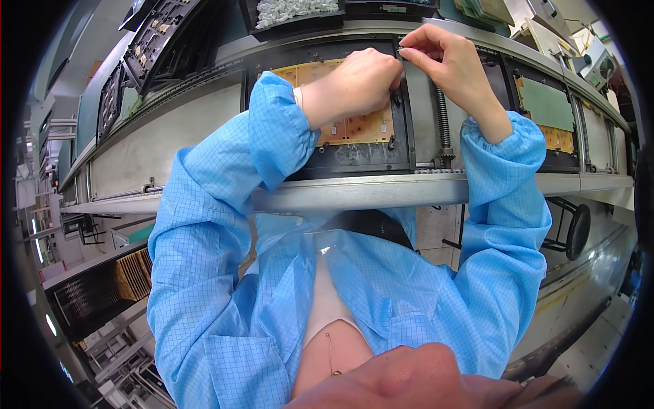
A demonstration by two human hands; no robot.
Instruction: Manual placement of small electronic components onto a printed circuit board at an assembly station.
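An orange-brown circuit board (334, 133) lies in a black carrier frame (340, 162) on the conveyor in front of me. My left hand (357, 82) is over the board's right part, its fingers curled down and closed. Whatever they hold, if anything, is hidden beneath the hand. My right hand (453, 65) hovers higher, by the frame's far right corner. Its thumb and index fingertip come together in a pinch, with a tiny dark thing at the tips, too small to name. Both forearms are in blue gridded sleeves with gathered cuffs.
Another board (560, 140) sits to the right, partly under a green sheet (547, 104). A metal rail (354, 195) runs along the near edge. Beyond the conveyor stand a bin of white parts (293, 12) and black trays (160, 34). A threaded rod (443, 116) lies between the frames.
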